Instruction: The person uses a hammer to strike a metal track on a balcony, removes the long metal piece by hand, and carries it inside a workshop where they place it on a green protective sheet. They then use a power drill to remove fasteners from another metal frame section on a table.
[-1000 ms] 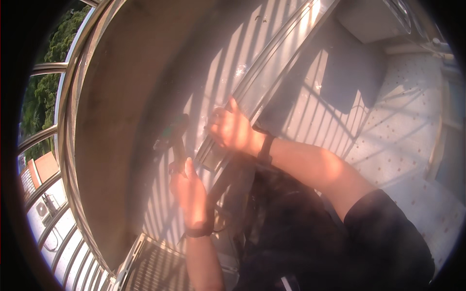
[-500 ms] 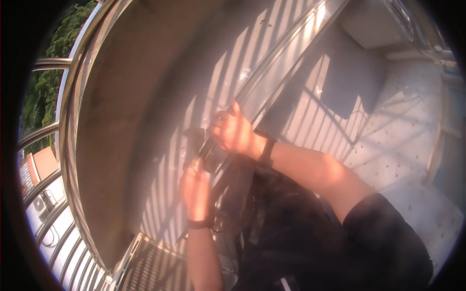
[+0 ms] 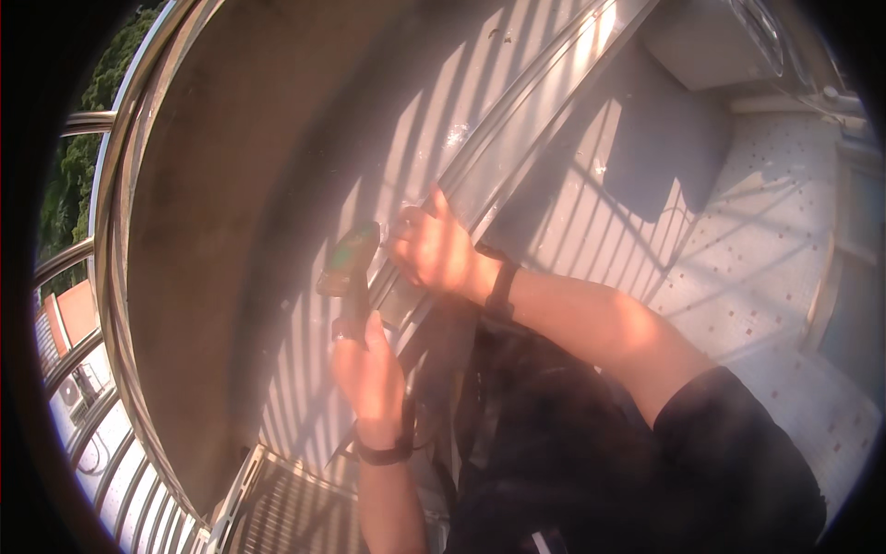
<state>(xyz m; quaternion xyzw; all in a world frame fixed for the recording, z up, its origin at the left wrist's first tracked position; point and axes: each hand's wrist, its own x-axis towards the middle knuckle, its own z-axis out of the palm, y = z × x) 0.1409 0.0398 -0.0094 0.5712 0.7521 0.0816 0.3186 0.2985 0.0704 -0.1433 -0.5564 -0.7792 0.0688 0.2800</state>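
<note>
Swings back leftward with the green-headed tool [image 3: 353,249], away from the metal rail [image 3: 503,171] compared with half a second ago, and now shows more of that blurred green face. Drifts slightly left and nearer with the left hand [image 3: 367,377] too; keeps the right hand [image 3: 436,245] almost in the same place.

Grips the tool's handle in the left hand, fingers wrapped round it, thumb lying up along it. Points the head out to the far side of that hand, just left of the right hand, apart from it in this view. Hard to tell from here how high above the pale ledge [image 3: 415,120].

Closes the right hand over the rail near its near end, thumb extended toward the far end, fingers curled. Impossible to tell whether anything sits inside that grasp.

Wears dark bands at both wrists, plus a black sleeve [image 3: 738,434] on the right arm. Works in hard sunlight, striped with shadow across ledge and rail. To the left, past a brown wall [image 3: 212,231], looks out through metal bars [image 3: 66,262] onto trees [image 3: 69,198]; to the right, onto speckled floor tiles [image 3: 748,249]; at the near left, onto a slatted panel [image 3: 291,508].
</note>
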